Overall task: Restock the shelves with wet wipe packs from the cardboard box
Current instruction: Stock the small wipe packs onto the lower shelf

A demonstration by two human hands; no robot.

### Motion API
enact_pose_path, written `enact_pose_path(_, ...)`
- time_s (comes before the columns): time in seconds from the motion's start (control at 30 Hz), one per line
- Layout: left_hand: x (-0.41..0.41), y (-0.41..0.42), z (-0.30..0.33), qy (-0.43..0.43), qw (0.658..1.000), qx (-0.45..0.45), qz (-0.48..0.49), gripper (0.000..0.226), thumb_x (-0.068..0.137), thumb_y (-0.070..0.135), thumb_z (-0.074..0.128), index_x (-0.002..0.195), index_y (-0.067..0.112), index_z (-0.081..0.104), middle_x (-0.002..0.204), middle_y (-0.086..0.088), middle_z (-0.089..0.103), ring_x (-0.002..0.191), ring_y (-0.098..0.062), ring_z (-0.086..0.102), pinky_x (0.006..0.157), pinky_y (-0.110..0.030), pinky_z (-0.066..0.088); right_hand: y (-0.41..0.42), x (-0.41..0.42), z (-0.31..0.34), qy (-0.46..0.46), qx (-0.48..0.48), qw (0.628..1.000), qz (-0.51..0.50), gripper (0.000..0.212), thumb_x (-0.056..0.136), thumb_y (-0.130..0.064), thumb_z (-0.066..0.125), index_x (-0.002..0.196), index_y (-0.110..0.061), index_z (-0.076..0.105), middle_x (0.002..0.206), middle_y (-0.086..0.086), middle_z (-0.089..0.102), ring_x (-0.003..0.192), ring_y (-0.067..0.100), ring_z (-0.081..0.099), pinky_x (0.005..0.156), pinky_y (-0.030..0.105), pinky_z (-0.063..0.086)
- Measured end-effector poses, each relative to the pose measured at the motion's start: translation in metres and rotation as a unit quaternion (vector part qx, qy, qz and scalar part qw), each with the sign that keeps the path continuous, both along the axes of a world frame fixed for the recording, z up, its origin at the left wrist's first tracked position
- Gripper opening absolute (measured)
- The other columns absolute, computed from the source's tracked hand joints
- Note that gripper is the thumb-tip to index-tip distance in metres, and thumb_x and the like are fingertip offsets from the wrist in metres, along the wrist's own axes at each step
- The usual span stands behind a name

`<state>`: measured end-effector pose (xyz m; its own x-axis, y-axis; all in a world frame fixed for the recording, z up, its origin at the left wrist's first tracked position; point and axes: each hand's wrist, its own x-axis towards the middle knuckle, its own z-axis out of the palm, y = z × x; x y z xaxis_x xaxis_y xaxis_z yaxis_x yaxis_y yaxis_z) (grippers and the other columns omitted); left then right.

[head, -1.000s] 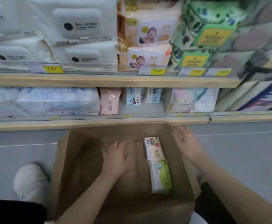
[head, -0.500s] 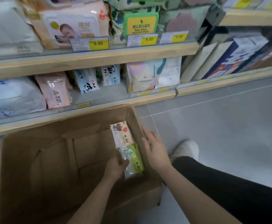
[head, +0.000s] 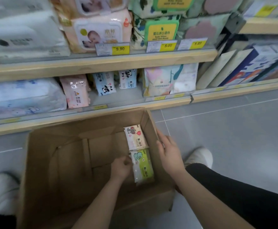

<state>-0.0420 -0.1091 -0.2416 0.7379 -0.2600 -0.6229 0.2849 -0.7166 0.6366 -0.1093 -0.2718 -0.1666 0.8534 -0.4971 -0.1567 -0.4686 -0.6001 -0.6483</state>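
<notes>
Grey tiled floor; wooden shelves stocked with wipe packs and yellow price tags. Open cardboard box set on the floor before the lowest shelf. Two wet wipe packs lie along its right wall: pink pack far, green pack near. Left hand is curled against the green pack's left edge; whether it is gripped cannot be told. Right hand is laid flat, fingers straight, on the box's right rim.

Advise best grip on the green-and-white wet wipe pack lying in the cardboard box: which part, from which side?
Probably pinch the green-and-white wet wipe pack across its long edges, coming from above and the left. It lies flat on the floor of the brown cardboard box, its right edge close to the box wall, its far end meeting the pink-and-white pack. The left hand is already at its free left edge.
</notes>
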Motion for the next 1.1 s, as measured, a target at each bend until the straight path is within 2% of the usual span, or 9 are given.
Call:
enact_pose_path(0.17,0.015,0.032,0.009,-0.005,0.999,-0.026,0.027,0.023,0.080,0.010,0.068,0.064,0.026,0.063,0.089,-0.008,0.073,0.087,-0.026,0.067,0.080,-0.031,0.052,0.004,0.007,0.010,-0.008,-0.100,0.995,0.018,0.042,0.095,-0.014,0.048,0.136,-0.017,0.049,0.126,0.009,0.055,0.112,0.026,0.052,0.096,0.041,0.046)
enact_pose_path(0.23,0.028,0.051,0.015,0.004,0.998,-0.029,0.060,0.022,0.081,0.011,0.068,0.064,0.025,0.062,0.090,-0.007,0.071,0.087,-0.028,0.066,0.080,-0.044,0.055,0.013,0.015,0.017,-0.052,-0.157,0.983,0.073,0.040,0.089,-0.005,0.054,0.128,-0.013,0.056,0.122,0.008,0.058,0.109,0.026,0.054,0.094,0.042,0.049)
enact_pose_path(0.33,0.050,0.083,0.025,-0.007,0.995,-0.027,0.092,0.019,0.084,0.013,0.066,0.070,0.025,0.061,0.093,-0.007,0.069,0.090,-0.028,0.065,0.083,-0.045,0.054,0.038,0.035,0.020,-0.068,-0.175,0.970,0.158,0.036,0.090,-0.009,0.056,0.126,-0.015,0.058,0.125,0.002,0.058,0.112,0.020,0.054,0.095,0.032,0.049)
enact_pose_path(0.47,0.071,0.117,0.028,-0.021,0.990,-0.049,0.127,0.021,0.084,0.009,0.065,0.071,0.024,0.061,0.093,-0.009,0.069,0.095,-0.028,0.064,0.086,-0.035,0.048,0.059,0.065,-0.014,0.063,-0.070,0.993,0.070,0.046,0.094,-0.027,0.054,0.139,-0.024,0.043,0.139,0.000,0.042,0.127,0.018,0.041,0.103,0.032,0.041)
enact_pose_path(0.57,0.076,0.134,0.020,0.006,0.990,-0.056,0.126,0.015,0.086,0.011,0.064,0.076,0.022,0.062,0.096,-0.005,0.069,0.094,-0.024,0.063,0.091,-0.042,0.051,0.058,0.085,-0.045,0.151,0.006,0.988,-0.025,0.050,0.093,-0.031,0.055,0.139,-0.020,0.039,0.141,0.006,0.040,0.130,0.026,0.039,0.108,0.041,0.039)
enact_pose_path(0.7,0.080,0.142,0.005,0.011,0.989,-0.080,0.122,0.012,0.087,0.010,0.063,0.078,0.019,0.063,0.096,-0.004,0.068,0.095,-0.022,0.063,0.089,-0.048,0.051,0.051,0.102,-0.075,0.228,-0.006,0.972,-0.046,0.067,0.083,-0.043,0.063,0.137,-0.013,0.036,0.136,0.013,0.044,0.124,0.032,0.044,0.104,0.044,0.040)
enact_pose_path(0.8,0.082,0.139,0.001,0.011,0.988,-0.094,0.121,0.012,0.087,0.010,0.062,0.077,0.017,0.062,0.096,-0.006,0.068,0.092,-0.022,0.064,0.084,-0.047,0.054,0.051,0.106,-0.081,0.260,-0.057,0.964,-0.021,0.084,0.079,-0.047,0.066,0.143,-0.016,0.021,0.138,0.013,0.039,0.126,0.031,0.039,0.105,0.041,0.036)
enact_pose_path(0.9,0.082,0.135,0.002,0.004,0.987,-0.111,0.120,0.016,0.087,0.008,0.061,0.075,0.018,0.061,0.089,-0.002,0.069,0.084,-0.016,0.062,0.082,-0.041,0.051,0.049,0.106,-0.077,0.247,-0.069,0.966,-0.018,0.091,0.076,-0.040,0.071,0.145,-0.019,0.014,0.137,0.014,0.037,0.126,0.031,0.037,0.105,0.041,0.034)
enact_pose_path(1.1,0.088,0.126,0.022,-0.024,0.978,-0.152,0.142,0.019,0.086,0.004,0.061,0.073,0.018,0.060,0.085,-0.005,0.069,0.078,-0.015,0.059,0.075,-0.032,0.046,0.051,0.098,-0.030,0.102,0.004,0.995,-0.009,0.084,0.070,-0.021,0.077,0.139,-0.021,0.027,0.130,0.007,0.044,0.121,0.026,0.044,0.101,0.039,0.042)
